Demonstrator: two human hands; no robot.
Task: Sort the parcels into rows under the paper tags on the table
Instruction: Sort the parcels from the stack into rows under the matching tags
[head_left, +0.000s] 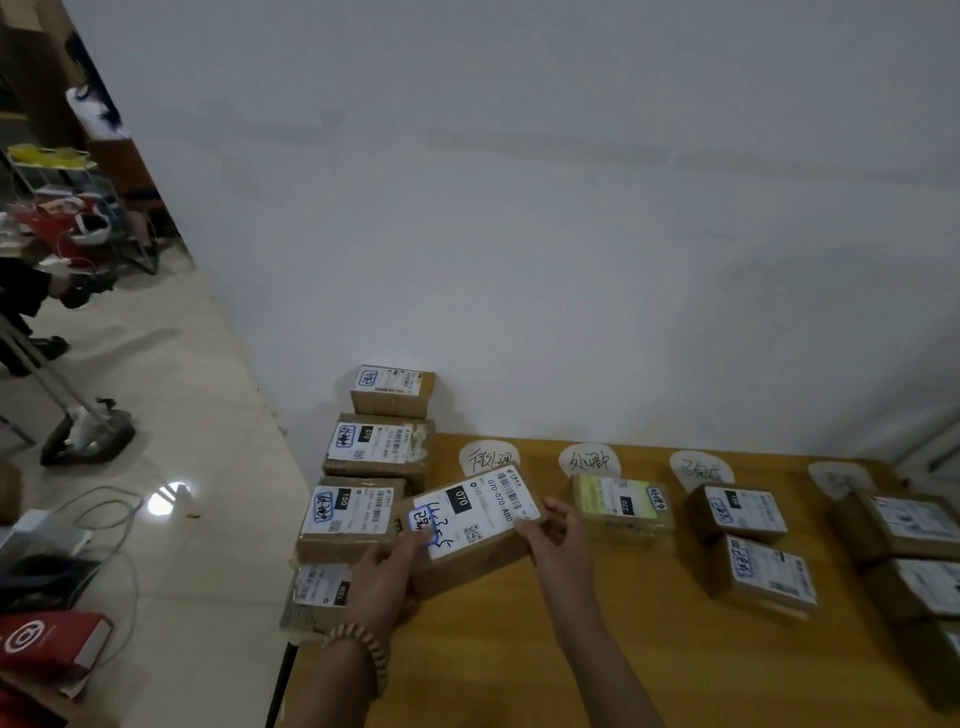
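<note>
Both my hands hold one brown parcel (470, 525) with a white label marked 070, tilted just above the wooden table (623, 649). My left hand (387, 569) grips its near left corner, thumb on the label. My right hand (553, 535) grips its right end. Paper tags lie along the table's far edge: the first tag (488, 457) just behind the held parcel, a second tag (589, 460), a third tag (701, 467) and a fourth tag (841, 478). A pale green parcel (621, 506) lies under the second tag. Two brown parcels (737, 512) (766, 574) lie in a row under the third.
A pile of several labelled parcels (379, 447) sits at the table's left end, against the white wall. More brown parcels (904, 525) lie under the fourth tag at the right edge. To the left are a tiled floor, cables, a red bag (49, 642) and a person's feet.
</note>
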